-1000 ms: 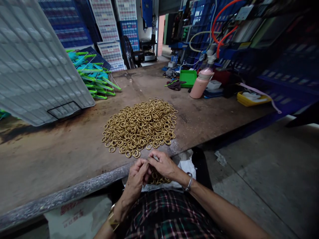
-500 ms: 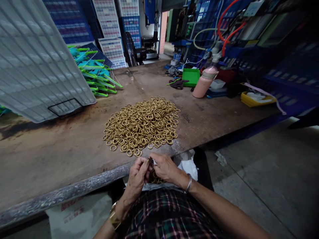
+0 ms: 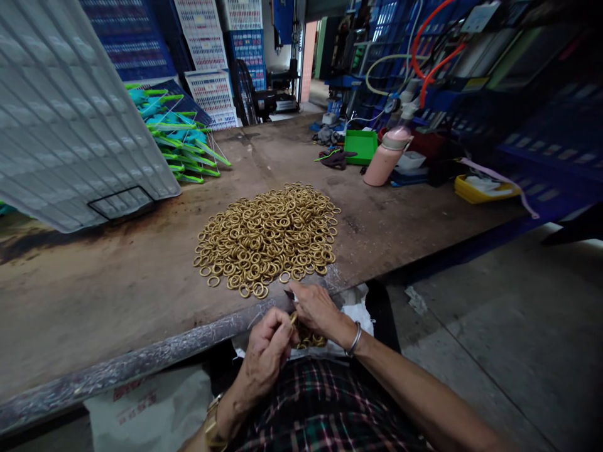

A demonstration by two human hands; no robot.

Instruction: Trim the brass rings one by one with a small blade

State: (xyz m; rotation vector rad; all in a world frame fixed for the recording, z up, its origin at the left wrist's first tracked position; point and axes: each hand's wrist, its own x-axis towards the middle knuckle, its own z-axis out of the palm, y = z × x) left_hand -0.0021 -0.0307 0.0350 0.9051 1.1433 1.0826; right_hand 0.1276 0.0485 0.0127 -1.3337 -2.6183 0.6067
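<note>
Pinched between the thumb and fingers of my left hand (image 3: 269,344) is a brass-coloured ring (image 3: 294,317), seen nearly edge-on. My right hand (image 3: 316,306) is closed around a small dark-bladed tool (image 3: 289,294), its pointed tip showing past the fingers just above the ring; most of it is hidden. Below both hands, more rings (image 3: 311,340) lie in a white bag (image 3: 358,314) at my lap. Just beyond my hands, a large heap of loose brass-coloured rings (image 3: 268,235) is spread on the brown table (image 3: 141,276).
A large whitish ribbed crate (image 3: 89,119) stands tilted at left, beside green and blue plastic pieces (image 3: 183,138). Toward the back right are a green tray (image 3: 361,145), a pink bottle (image 3: 384,160) and a yellow tray (image 3: 485,188). A pale printed sack (image 3: 151,408) is under the table edge.
My hands have drawn apart: the left came down with the ring, while the right went slightly up and right with the dark-bladed tool. More of the rings in the bag show now.
</note>
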